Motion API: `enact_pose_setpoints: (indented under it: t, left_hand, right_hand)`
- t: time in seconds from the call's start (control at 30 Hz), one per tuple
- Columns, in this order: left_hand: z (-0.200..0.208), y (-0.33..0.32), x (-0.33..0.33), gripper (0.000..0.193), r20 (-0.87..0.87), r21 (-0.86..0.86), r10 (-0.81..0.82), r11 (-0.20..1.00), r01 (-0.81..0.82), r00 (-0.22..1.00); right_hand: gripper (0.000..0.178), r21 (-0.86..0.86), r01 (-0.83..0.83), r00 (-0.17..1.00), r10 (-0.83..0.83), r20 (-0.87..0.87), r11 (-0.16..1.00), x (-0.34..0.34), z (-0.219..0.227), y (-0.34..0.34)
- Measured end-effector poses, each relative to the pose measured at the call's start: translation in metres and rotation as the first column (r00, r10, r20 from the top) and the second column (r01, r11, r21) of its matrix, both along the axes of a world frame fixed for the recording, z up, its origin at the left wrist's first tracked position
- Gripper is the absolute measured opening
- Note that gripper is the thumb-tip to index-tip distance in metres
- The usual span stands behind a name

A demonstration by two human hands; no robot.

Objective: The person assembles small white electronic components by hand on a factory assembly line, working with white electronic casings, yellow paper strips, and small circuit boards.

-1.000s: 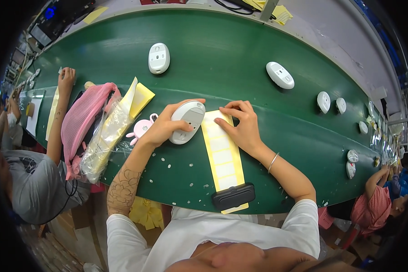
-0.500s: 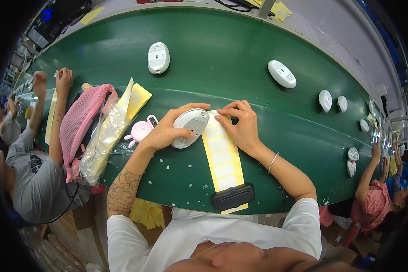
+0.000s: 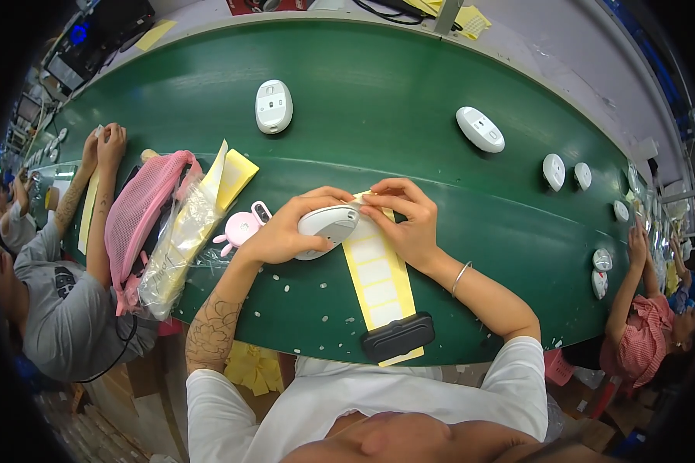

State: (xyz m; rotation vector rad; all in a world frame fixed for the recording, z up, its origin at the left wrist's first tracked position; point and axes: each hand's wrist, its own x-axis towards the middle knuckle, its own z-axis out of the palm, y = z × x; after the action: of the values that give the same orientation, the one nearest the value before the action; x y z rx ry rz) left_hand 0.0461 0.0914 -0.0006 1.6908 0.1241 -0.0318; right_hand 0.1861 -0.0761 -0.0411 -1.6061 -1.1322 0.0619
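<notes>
Head view: left hand (image 3: 286, 231) grips white mouse (image 3: 326, 228), tilted, at the far end of yellow-backed label strip (image 3: 378, 272). Right hand (image 3: 408, 220): thumb and index close together there; can't tell if they're gripping. Black case (image 3: 398, 337) lies across strip's near end.

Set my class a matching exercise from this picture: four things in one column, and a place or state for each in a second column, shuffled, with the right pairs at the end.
Column 1
1. Left hand
2. Right hand
3. Black case
4. Pink mesh bag

Column 2
A. Lies across the near end of the yellow label strip
B. Has a bracelet above its wrist
C. Lies to the left of the clear plastic bag
D. Holds a white mouse

Right pairs: 1-D, 2-B, 3-A, 4-C
</notes>
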Motion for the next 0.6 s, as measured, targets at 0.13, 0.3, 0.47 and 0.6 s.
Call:
enact_pose_setpoints:
  t: [0.13,0.3,0.47,0.6]
  left_hand:
    - [0.0024,-0.0029,-0.0006,0.054,0.013,0.009,-0.007,1.000,0.007,1.000]
    - [0.0022,-0.0038,-0.0011,0.053,0.032,-0.017,0.025,1.000,-0.024,0.999]
    - [0.0006,-0.0065,0.0002,0.053,0.069,0.008,0.048,0.999,-0.049,0.996]
    - [0.0030,-0.0058,-0.0012,0.053,0.006,-0.021,0.058,0.998,-0.058,0.998]
  right_hand:
    - [0.019,0.039,-0.020,0.999,0.022,-0.050,0.999,-0.0030,0.0014,-0.0022]
    - [0.019,0.045,-0.042,0.994,0.047,-0.099,0.998,-0.0029,0.0010,-0.0013]
    - [0.017,0.022,-0.038,0.999,0.038,-0.002,0.999,0.0013,0.0005,-0.0015]
    - [0.014,0.039,-0.034,0.999,0.033,0.026,0.999,-0.0001,0.0029,-0.0010]
